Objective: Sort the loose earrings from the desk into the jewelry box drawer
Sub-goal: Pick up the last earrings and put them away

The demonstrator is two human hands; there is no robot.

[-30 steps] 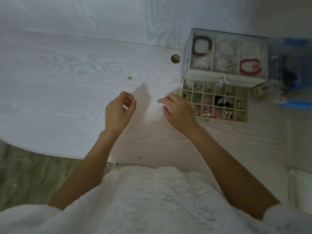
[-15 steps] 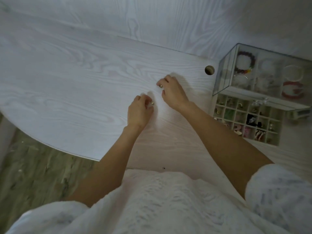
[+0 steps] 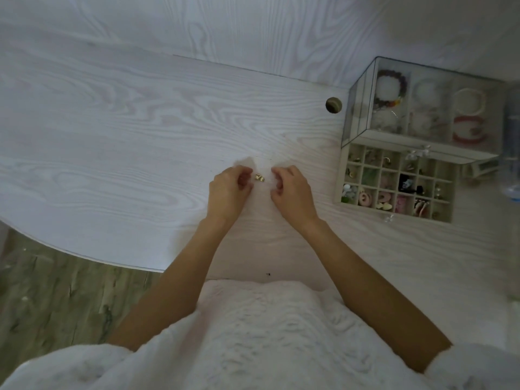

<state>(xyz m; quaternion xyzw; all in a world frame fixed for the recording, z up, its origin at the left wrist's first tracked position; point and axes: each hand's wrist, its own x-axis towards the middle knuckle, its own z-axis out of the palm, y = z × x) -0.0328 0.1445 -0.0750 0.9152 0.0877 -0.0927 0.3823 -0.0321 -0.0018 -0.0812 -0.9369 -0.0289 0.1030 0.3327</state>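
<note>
Two small gold earrings (image 3: pixel 259 177) show between my hands over the white desk (image 3: pixel 112 153). My left hand (image 3: pixel 229 192) has its fingers curled, and its fingertips pinch the earrings. My right hand (image 3: pixel 292 192) is just right of them, fingers curled inward, with nothing visible in it. At the right stands the glass jewelry box (image 3: pixel 357 114) with bracelets in its top tray. Its drawer (image 3: pixel 339 181) is pulled out toward me, a grid of small compartments holding several earrings.
A round cable hole (image 3: pixel 333 105) sits in the desk left of the box. A clear plastic item (image 3: pixel 510 164) is at the right edge. The desk's curved front edge (image 3: pixel 84 256) drops to a wooden floor at lower left.
My right hand picked a gold earring off the desk farther back and drew toward me. Both hands have come together, and the earrings now sit at my left fingertips.
</note>
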